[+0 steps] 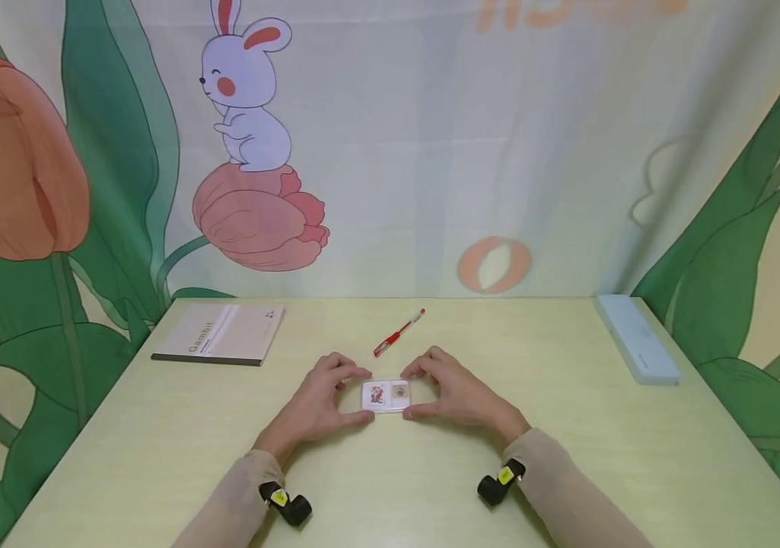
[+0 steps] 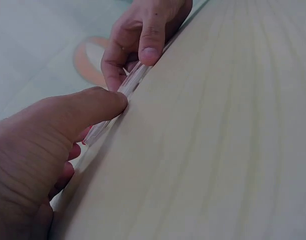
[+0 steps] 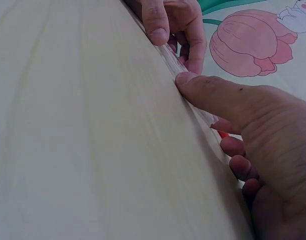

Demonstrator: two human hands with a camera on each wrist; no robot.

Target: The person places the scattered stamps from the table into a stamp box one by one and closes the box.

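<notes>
A small flat clear case [image 1: 386, 396] lies low over the table in front of the person, its long side running left to right. Inside it show a red-patterned, stamp-like picture on the left and a brownish square with a round motif on the right. The left hand [image 1: 321, 399] pinches the case's left end between thumb and index finger. At the right end, the right hand [image 1: 461, 392] grips it likewise, thumb at the near edge and index finger at the far edge. Both wrist views show the case [image 2: 135, 80] edge-on, with the thumbs [image 3: 193, 82] along its near side.
Behind the case lies a red pen [image 1: 399, 333], set diagonally. A grey-beige notebook [image 1: 225, 335] rests at the table's back left, and a long pale blue box [image 1: 638, 339] at the back right. A printed curtain [image 1: 390, 152] hangs behind the table [image 1: 122, 457].
</notes>
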